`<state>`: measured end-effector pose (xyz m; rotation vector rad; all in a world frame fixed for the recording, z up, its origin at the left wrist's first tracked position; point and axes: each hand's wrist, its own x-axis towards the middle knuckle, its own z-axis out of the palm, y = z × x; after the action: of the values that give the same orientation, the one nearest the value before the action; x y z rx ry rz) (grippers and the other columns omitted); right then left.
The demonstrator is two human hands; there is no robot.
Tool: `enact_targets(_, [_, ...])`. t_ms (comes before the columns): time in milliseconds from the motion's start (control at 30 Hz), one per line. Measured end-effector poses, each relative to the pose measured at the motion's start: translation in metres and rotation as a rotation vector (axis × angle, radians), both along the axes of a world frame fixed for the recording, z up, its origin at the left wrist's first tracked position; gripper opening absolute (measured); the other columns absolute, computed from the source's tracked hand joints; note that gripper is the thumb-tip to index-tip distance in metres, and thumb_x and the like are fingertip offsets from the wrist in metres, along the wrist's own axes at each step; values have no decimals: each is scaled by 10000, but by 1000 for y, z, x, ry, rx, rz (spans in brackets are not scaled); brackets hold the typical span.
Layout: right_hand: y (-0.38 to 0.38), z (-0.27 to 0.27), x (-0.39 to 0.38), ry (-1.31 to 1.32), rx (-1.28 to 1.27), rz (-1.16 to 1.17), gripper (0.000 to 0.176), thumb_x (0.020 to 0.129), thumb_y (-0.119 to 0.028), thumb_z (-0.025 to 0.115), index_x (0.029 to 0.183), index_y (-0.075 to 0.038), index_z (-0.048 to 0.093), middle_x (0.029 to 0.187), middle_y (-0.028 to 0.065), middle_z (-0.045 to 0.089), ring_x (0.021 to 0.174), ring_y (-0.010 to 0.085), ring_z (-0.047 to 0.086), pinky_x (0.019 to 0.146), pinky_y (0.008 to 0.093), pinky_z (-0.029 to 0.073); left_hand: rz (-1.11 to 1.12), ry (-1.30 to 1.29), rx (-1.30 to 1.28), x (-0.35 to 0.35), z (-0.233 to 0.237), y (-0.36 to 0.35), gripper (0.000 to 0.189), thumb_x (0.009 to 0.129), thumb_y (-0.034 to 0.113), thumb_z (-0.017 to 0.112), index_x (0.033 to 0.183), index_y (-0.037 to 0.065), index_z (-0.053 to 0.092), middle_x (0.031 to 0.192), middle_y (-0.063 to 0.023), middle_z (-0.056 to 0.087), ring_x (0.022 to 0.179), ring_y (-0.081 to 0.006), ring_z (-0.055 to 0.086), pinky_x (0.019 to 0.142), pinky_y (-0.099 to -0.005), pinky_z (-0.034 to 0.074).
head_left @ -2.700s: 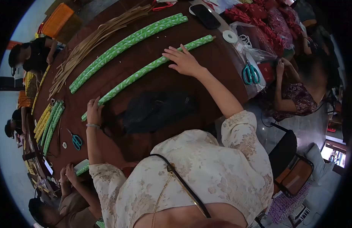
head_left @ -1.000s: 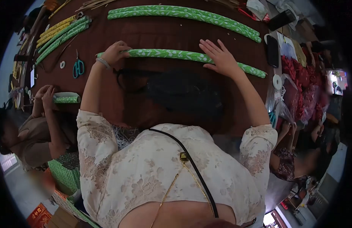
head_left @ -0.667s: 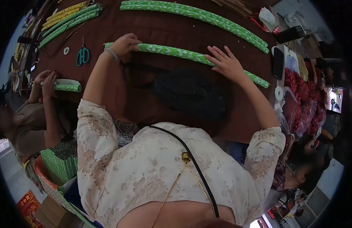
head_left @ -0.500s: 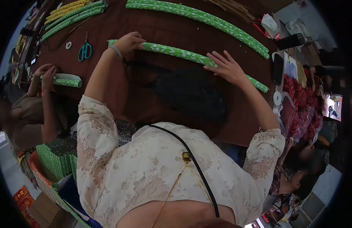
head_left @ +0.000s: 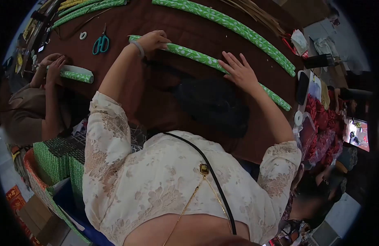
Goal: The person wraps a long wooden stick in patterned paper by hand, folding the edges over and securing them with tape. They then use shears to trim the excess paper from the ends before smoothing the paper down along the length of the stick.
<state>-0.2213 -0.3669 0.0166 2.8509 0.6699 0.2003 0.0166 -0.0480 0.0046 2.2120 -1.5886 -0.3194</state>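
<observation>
A long, thin roll of green patterned paper (head_left: 193, 55) lies across the brown-covered table in front of me. Near its left end, my left hand (head_left: 153, 41) has its fingers curled round the roll. Farther right, my right hand (head_left: 241, 74) lies over the roll with its fingers spread, the palm hiding part of the paper. Beyond both hands rest two more green patterned rolls (head_left: 226, 25), side by side. Teal-handled scissors (head_left: 101, 43) and a small white tape ring (head_left: 83, 35) are to the left of my left hand.
At the left, a co-worker's hands (head_left: 54, 64) hold another green roll (head_left: 76, 75). Yellow and green rolls (head_left: 89, 10) are stacked at the far left. A dark bag (head_left: 212, 104) lies close to me. A white tape roll (head_left: 298, 118) sits by the right edge.
The view has shifted slightly, so most things appear displaced. Both my hands keep nearly the same places on the roll, the right one a little farther left along it.
</observation>
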Motion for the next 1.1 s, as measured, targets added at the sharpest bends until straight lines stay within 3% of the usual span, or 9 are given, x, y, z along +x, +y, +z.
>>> enact_targets(200, [0, -2, 0, 20, 46, -3, 638, 837, -355, 564, 1399, -311, 266, 1463, 10, 244, 1328, 174, 275, 1083, 433, 195, 17, -4, 8, -3, 2, 1, 287, 810, 192, 619, 1080, 96, 637, 999, -91, 546, 957, -270, 514, 816, -383, 433])
enact_targets(400, [3, 2, 4, -69, -131, 230, 620, 831, -357, 572, 1386, -310, 300, 1466, -2, 240, 1332, 187, 268, 1087, 447, 181, 29, -4, -6, -1, 0, 1, 280, 805, 190, 623, 1068, 96, 641, 992, -88, 547, 955, -275, 515, 815, -386, 430])
enact_targets(467, [19, 16, 6, 5, 85, 21, 621, 820, -359, 587, 1378, -306, 318, 1462, -9, 253, 1328, 176, 278, 1081, 445, 200, 36, -2, 17, -5, 3, -1, 268, 802, 188, 624, 1052, 94, 646, 981, -89, 545, 944, -276, 516, 811, -391, 429])
enact_targets(600, [23, -7, 18, -64, 158, -2, 629, 811, -350, 599, 1375, -304, 324, 1457, -5, 266, 1323, 168, 289, 1074, 440, 223, 21, -6, -34, -3, 0, 0, 264, 794, 184, 631, 1042, 96, 650, 968, -89, 545, 929, -273, 518, 805, -392, 429])
enact_targets(900, [21, 2, 17, -151, -106, 249, 661, 788, -334, 627, 1375, -291, 328, 1469, 7, 237, 1327, 182, 282, 1071, 437, 233, 23, 34, -63, -6, 2, 2, 273, 783, 166, 638, 1047, 96, 650, 942, -96, 545, 918, -282, 516, 796, -380, 425])
enact_targets(967, [29, 9, 22, -75, 281, 94, 660, 802, -351, 608, 1386, -274, 310, 1475, 7, 220, 1329, 191, 277, 1070, 444, 229, 80, 58, 18, -10, 8, 0, 272, 775, 204, 660, 1022, 92, 665, 992, -95, 568, 973, -279, 528, 860, -364, 418])
enact_targets(1100, [44, 4, 40, -66, 282, 59, 667, 813, -370, 593, 1396, -260, 288, 1473, 10, 225, 1325, 188, 284, 1066, 448, 234, 16, 29, -43, -4, 1, 2, 287, 779, 168, 641, 1055, 87, 647, 964, -106, 549, 922, -278, 520, 803, -375, 426])
